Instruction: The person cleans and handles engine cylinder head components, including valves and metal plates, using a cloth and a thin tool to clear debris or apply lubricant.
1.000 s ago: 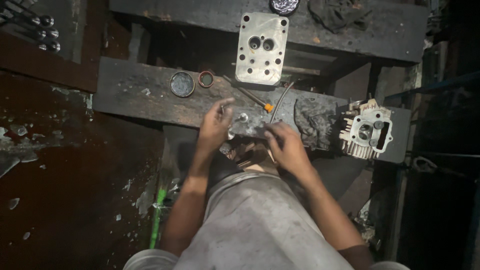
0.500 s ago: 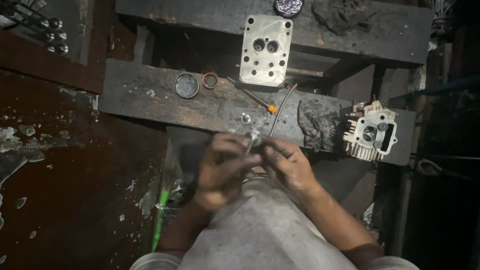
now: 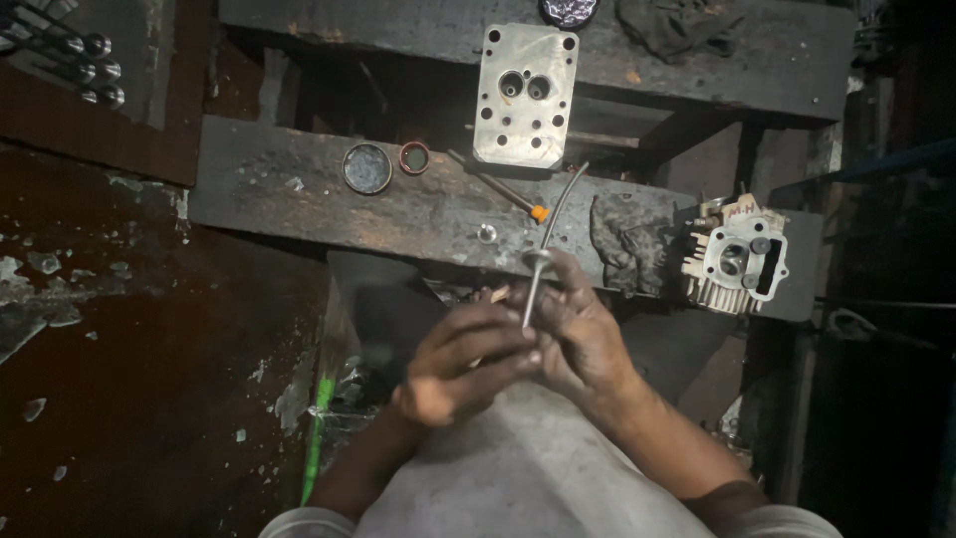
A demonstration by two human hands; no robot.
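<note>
the valve point(image 3: 535, 284) is off the table point(image 3: 259, 194), stem pinched between the left hand point(image 3: 463, 364) and right hand point(image 3: 578, 334), both grips closed on it, head up; the finned head point(image 3: 735, 261) sits apart, unfitted.

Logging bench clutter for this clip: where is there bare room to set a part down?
The near plank is bare left of the round lid. Crowded to the right: red ring, screwdriver, grey rag, finned cylinder head. Both hands hold the valve.
</note>
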